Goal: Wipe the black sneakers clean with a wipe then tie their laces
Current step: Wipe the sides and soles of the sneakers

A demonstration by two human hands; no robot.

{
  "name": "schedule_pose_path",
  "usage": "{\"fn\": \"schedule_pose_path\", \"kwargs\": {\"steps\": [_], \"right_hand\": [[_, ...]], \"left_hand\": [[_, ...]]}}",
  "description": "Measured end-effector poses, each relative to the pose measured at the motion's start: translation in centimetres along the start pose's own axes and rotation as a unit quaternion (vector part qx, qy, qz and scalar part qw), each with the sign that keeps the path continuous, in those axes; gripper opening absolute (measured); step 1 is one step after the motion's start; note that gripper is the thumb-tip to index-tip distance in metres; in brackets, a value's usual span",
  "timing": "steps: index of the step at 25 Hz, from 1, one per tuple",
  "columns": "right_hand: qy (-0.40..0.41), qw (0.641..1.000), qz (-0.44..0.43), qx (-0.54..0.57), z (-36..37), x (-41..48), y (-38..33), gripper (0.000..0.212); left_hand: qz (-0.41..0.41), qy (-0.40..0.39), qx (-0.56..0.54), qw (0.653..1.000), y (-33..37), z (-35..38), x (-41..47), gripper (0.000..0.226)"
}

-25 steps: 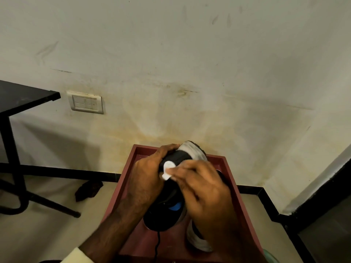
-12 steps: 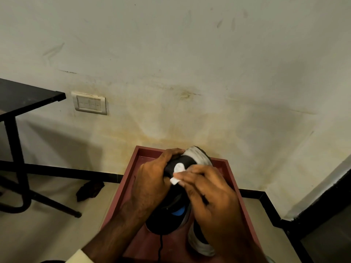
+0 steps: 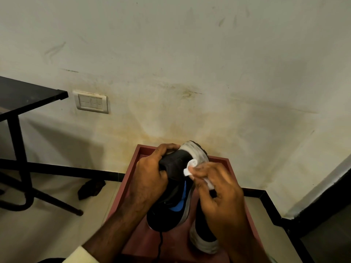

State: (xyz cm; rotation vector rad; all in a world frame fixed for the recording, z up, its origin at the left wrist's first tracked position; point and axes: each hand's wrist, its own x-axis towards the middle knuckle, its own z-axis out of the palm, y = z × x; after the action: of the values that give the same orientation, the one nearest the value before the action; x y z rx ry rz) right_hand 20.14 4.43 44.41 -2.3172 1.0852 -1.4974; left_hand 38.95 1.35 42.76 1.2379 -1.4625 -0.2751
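My left hand [image 3: 150, 175] grips a black sneaker [image 3: 174, 188] with a blue logo and a grey-white sole, holding it tilted toe-up over a red tray [image 3: 131, 179]. My right hand [image 3: 218, 194] pinches a small white wipe [image 3: 190, 167] and presses it on the sneaker's upper next to the toe sole. A second black sneaker [image 3: 204, 238] with a white sole stands on the tray under my right hand, partly hidden. A loose black lace [image 3: 160, 243] hangs from the held sneaker.
The tray sits against a stained wall with a white switch plate [image 3: 92, 101]. A black table [image 3: 20, 95] with metal legs stands at the left. A dark scrap [image 3: 91, 187] lies on the floor by the skirting. A step edge runs at the right.
The wipe has slid right across the sneaker's toe, from the middle of the upper toward the sole edge. My right hand moved with it. The left hand keeps its grip.
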Motion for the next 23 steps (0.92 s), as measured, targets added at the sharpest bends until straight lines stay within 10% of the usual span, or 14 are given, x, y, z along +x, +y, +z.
{"fn": "schedule_pose_path", "kwargs": {"steps": [23], "right_hand": [[-0.127, 0.991, 0.019, 0.024, 1.4, -1.3, -0.9, 0.015]], "left_hand": [[-0.200, 0.105, -0.060, 0.972, 0.2, -0.4, 0.3, 0.018]]}}
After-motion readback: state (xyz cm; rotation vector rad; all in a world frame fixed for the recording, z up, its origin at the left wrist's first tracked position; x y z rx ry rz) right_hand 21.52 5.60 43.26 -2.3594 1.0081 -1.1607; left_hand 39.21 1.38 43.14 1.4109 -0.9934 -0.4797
